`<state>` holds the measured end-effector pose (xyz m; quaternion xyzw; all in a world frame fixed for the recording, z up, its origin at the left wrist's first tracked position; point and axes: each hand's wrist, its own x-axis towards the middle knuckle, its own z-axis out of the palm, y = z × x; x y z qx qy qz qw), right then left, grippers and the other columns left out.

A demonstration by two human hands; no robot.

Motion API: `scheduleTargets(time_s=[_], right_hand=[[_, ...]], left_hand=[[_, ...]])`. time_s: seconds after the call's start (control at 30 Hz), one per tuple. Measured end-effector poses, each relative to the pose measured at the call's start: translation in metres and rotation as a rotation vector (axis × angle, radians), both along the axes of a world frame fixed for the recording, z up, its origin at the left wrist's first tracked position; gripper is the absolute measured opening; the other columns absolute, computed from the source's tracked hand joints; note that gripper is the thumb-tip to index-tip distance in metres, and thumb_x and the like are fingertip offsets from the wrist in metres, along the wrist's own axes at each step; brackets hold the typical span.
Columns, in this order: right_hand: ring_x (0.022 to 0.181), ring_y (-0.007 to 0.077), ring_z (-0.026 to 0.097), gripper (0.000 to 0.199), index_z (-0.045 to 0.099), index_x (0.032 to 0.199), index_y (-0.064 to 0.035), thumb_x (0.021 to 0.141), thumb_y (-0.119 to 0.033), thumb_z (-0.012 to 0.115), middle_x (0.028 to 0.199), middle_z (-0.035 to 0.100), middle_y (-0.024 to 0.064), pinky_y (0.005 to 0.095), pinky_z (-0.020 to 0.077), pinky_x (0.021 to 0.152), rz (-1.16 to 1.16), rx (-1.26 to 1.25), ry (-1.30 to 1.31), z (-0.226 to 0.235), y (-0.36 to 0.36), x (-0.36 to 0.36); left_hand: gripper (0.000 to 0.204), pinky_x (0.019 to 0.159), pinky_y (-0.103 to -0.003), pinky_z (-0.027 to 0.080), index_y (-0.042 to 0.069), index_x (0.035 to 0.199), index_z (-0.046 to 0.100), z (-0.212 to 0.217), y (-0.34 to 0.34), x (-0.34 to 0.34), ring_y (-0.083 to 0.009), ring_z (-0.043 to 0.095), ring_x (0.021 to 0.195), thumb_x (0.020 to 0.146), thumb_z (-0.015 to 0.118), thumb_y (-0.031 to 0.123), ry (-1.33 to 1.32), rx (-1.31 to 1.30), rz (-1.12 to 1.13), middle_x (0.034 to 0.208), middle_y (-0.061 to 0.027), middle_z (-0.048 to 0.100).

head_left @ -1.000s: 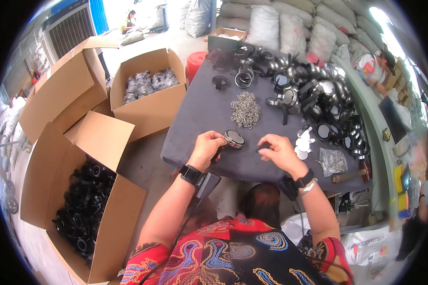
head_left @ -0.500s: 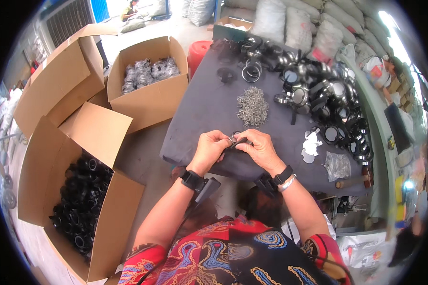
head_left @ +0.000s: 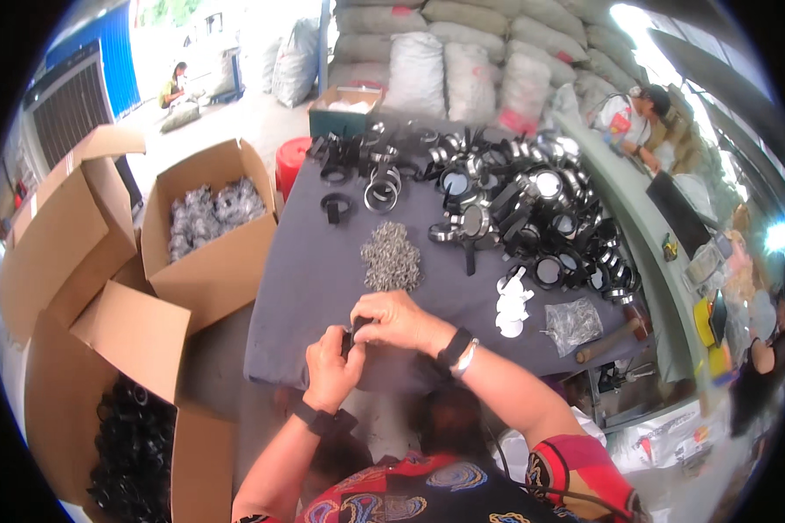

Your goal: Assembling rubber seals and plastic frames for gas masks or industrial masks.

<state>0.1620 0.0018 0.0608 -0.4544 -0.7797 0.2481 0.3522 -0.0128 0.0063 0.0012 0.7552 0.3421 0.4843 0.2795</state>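
Close together at the front edge of the grey-covered table (head_left: pixel 323 279), my left hand (head_left: pixel 331 368) and my right hand (head_left: pixel 399 319) pinch a small black plastic part (head_left: pixel 358 328) between them. My fingers cover most of it, so its full shape is hidden. Just beyond my hands lies a heap of small silvery metal fittings (head_left: pixel 391 255). Farther back are loose metal rings (head_left: pixel 381 193) and a black ring with a short tab (head_left: pixel 334 207). A big pile of black-and-silver round pieces with handles (head_left: pixel 532 205) covers the table's right side.
White discs (head_left: pixel 512 307), a clear bag of small parts (head_left: pixel 573 325) and a wooden-handled hammer (head_left: pixel 609 341) lie at right. Left stand cardboard boxes, one with black parts (head_left: pixel 131 453), another with wrapped pieces (head_left: pixel 214 213). Another person (head_left: pixel 637 122) sits at the far right.
My view has tilted up and swung right, so the table sits lower and farther left. My hands have drawn together and turned, the right now above the left, still on the black part.
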Motion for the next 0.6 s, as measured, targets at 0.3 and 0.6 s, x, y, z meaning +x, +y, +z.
scheduleTargets(time_s=[0.3, 0.6], right_hand=[[0.066, 0.0226, 0.058, 0.016, 0.059, 0.086, -0.0001, 0.082, -0.013, 0.068, 0.078, 0.060, 0.0114, 0.0322, 0.0452, 0.060, -0.535, 0.173, 0.160, -0.018, -0.087, 0.032], [0.070, 0.0310, 0.058, 0.015, 0.059, 0.084, -0.0009, 0.080, -0.011, 0.069, 0.078, 0.059, 0.0129, 0.0368, 0.0458, 0.063, -0.747, 0.189, 0.091, -0.042, -0.140, 0.078]], left_hand=[[0.021, 0.052, -0.035, 0.047, -0.001, 0.094, 0.055, -0.008, 0.015, -0.009, -0.0224, 0.059, 0.055, 0.084, 0.066, 0.014, 0.031, -0.330, -0.093, 0.069, -0.0127, 0.061], [0.011, 0.044, -0.025, 0.039, 0.000, 0.080, 0.057, 0.151, 0.049, 0.137, -0.0121, 0.052, 0.049, 0.087, 0.060, 0.009, -0.229, -0.685, -0.558, 0.065, -0.0052, 0.057]])
